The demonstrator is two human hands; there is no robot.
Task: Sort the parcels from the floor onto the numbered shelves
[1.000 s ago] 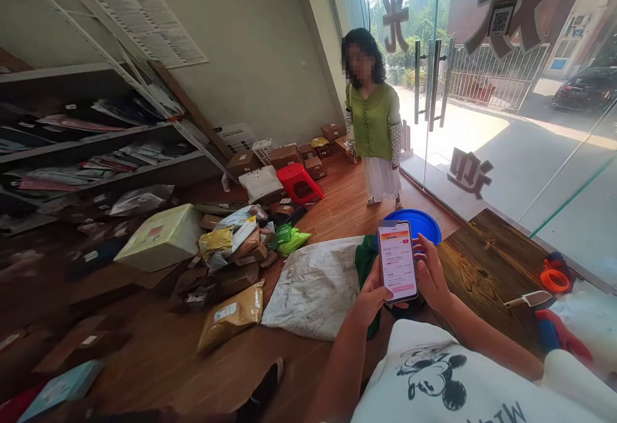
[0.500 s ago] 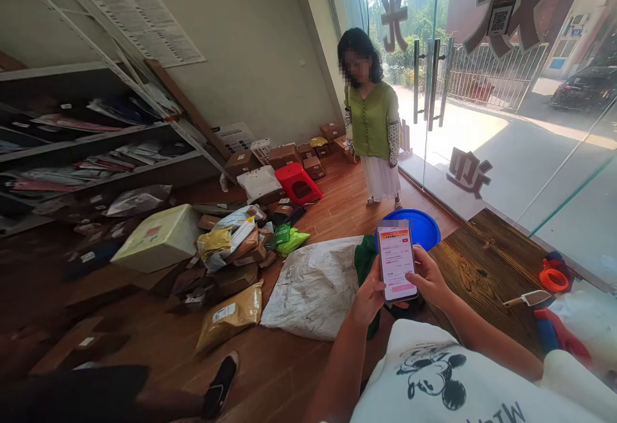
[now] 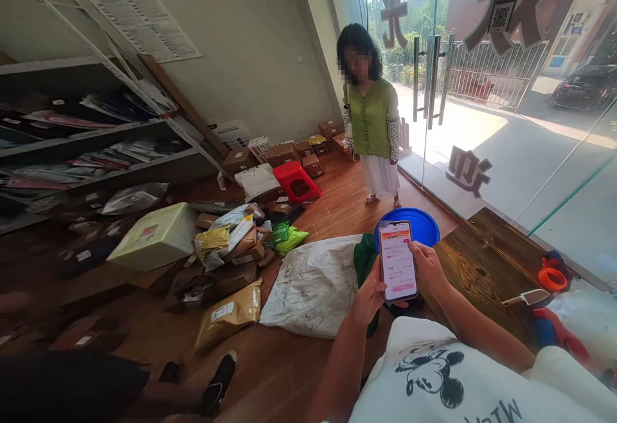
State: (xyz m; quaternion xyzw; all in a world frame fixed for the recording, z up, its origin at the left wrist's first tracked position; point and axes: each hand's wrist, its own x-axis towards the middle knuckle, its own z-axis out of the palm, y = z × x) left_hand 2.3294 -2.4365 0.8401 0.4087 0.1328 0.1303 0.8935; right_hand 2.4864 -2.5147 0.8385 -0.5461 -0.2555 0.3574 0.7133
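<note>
Between both hands, above the near edge of the wooden table point(image 3: 486, 262), a phone point(image 3: 398, 261) is held upright with its lit screen turned toward the wearer. The left hand point(image 3: 370, 297) is wrapped about the lower left edge, thumb pressed on the front; the right hand point(image 3: 429, 270) is closed along the right edge, fingers behind. For steady reading, the phone is best kept cradled low by the left hand while the right steadies the side, so that a thumb can be freed. Beyond lie a blue basin point(image 3: 420, 225), a grey sack point(image 3: 315, 285) and heaped parcels point(image 3: 231, 249); a person in green point(image 3: 373, 117) stands by the glass door point(image 3: 429, 76).
</note>
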